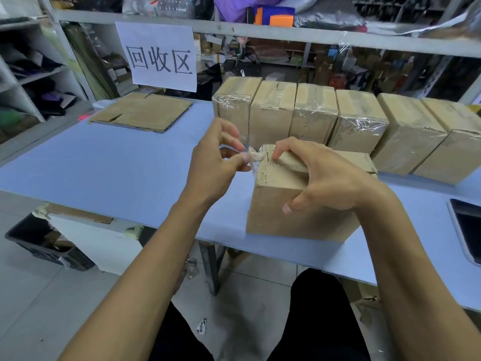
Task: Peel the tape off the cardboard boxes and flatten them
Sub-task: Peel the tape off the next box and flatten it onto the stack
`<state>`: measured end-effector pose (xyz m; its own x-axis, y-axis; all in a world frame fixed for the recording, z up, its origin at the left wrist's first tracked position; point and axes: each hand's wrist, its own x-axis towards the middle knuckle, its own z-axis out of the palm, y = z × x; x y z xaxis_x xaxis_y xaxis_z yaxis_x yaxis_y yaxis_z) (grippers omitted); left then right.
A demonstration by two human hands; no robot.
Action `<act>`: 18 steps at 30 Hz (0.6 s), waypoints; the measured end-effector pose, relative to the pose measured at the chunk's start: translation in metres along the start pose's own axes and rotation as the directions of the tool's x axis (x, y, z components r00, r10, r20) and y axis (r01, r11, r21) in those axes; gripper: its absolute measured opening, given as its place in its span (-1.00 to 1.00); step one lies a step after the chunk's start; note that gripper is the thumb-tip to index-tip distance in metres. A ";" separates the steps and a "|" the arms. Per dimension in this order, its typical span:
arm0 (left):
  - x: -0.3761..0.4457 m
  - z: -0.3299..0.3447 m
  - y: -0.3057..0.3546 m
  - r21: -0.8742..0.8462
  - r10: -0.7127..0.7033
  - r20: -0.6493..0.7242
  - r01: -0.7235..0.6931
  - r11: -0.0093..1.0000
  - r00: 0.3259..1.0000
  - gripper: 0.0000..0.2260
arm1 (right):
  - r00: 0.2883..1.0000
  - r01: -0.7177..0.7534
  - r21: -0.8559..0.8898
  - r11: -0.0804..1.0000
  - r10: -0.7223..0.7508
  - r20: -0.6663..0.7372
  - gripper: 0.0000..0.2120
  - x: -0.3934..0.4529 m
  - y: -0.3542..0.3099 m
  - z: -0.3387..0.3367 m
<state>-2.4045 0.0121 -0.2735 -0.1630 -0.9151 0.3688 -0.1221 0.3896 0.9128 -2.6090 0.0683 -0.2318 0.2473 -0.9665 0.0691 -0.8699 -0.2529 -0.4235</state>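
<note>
1. Both hands work at the near cardboard box (pixel 299 204), which stands on the blue table (pixel 117 162) at about 5 o'clock from the table's middle, close to its near edge
2. Left hand (pixel 213 168) pinches a crumpled wad of clear tape (pixel 253 155) between thumb and fingertips; the wad lies at the box's top corner at 10 o'clock, and the other fingers are loosely spread
3. Right hand (pixel 330 178) grips the box from above, fingers curled over the top edge, thumb pressed on the near face
4. Six taped boxes (pixel 312 118) stand in a row behind it, from 12 to 3 o'clock, touching side by side
5. Flattened cardboard (pixel 141 112) lies at 10 o'clock, below a white sign (pixel 158 56)
6. Dark phone (pixel 468 227) rests at the table's edge at 4 o'clock
</note>
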 end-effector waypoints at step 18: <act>-0.029 0.009 -0.003 -0.168 -0.136 -0.099 0.118 0.979 0.986 -0.86 | 0.999 0.037 -0.011 0.999 -0.037 0.038 -0.22 -0.011 -0.007 0.003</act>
<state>-2.4087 0.0387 -0.2884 -0.0473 -0.9654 0.2565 0.0262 0.2555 0.9665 -2.6042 0.0807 -0.2326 0.2952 -0.9541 0.0499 -0.8646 -0.2890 -0.4110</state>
